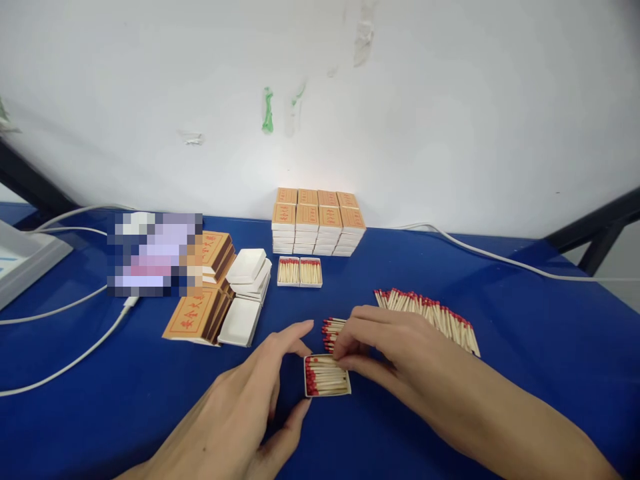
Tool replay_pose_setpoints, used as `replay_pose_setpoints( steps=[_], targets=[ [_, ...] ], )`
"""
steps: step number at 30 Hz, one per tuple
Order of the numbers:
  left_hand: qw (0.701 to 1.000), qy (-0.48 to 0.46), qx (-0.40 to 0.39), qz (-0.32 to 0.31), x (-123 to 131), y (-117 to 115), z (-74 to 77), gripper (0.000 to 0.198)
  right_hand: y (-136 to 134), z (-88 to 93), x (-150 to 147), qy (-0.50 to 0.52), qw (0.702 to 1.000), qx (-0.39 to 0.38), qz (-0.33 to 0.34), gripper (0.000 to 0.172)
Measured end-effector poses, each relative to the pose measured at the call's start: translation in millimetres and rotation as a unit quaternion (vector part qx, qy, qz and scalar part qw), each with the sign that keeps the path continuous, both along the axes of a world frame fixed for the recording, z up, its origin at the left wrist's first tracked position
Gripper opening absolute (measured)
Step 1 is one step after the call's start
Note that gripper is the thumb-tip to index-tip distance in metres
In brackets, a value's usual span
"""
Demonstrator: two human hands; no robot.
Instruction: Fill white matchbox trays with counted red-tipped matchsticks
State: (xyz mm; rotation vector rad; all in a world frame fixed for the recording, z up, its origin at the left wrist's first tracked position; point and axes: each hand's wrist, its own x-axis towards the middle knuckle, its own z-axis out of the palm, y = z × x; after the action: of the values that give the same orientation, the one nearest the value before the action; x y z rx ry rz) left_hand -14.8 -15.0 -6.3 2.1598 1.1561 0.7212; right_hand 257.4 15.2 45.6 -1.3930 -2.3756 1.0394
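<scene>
A small white matchbox tray [327,393] lies on the blue table, packed with red-headed matches [325,381] whose heads point left. My left hand [250,393] curves around the tray's left side, thumb at the near corner and a fingertip at the far corner, index finger stretched out above. At the tray's far right corner, the fingertips of my right hand [385,347] are pinched together on match ends; how many is hidden. Just beyond the tray, a small group of loose matches [333,327] is partly covered by my right hand.
A long row of loose matches [430,310] lies right. Two filled trays [300,283] sit before stacked matchboxes [320,227]. Empty white trays [241,321] and flattened orange sleeves [193,317] are piled left, near a blurred-out object [160,250] and white cables [95,357].
</scene>
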Motion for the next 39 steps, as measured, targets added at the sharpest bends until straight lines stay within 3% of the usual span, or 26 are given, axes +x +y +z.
replay_pose_setpoints(
  steps=[14, 18, 21, 26, 28, 34, 39],
  targets=[
    [1.000, -0.007, 0.021, -0.003, 1, 2, -0.4, 0.071, -3, -4.8, -4, -0.001, 0.998, 0.059, 0.023, 0.020],
    [1.000, -0.006, 0.019, -0.007, 0, 3, 1.0, 0.073, -3, 1.3, -8, 0.008, 0.996, 0.093, -0.012, 0.018],
    [1.000, -0.003, 0.021, -0.007, 1, 3, 2.6, 0.071, -6, 7.1, -11, 0.000, 0.998, 0.067, -0.011, 0.009],
    [1.000, 0.001, 0.021, 0.012, 1, 2, -0.5, 0.070, -9, 4.6, -12, -0.035, 0.999, 0.033, 0.022, 0.056],
    [1.000, 0.000, 0.025, 0.018, 0, 2, -2.4, 0.070, -10, 1.7, -12, -0.041, 0.998, 0.040, 0.033, 0.064],
    [1.000, -0.007, 0.025, 0.009, 0, 2, 3.6, 0.068, -10, 6.0, -14, -0.042, 0.996, 0.060, 0.041, 0.040],
    [0.999, -0.003, 0.036, 0.029, -1, -2, 8.0, 0.061, -10, 6.7, -17, -0.061, 0.994, 0.084, 0.034, 0.051]
  ],
)
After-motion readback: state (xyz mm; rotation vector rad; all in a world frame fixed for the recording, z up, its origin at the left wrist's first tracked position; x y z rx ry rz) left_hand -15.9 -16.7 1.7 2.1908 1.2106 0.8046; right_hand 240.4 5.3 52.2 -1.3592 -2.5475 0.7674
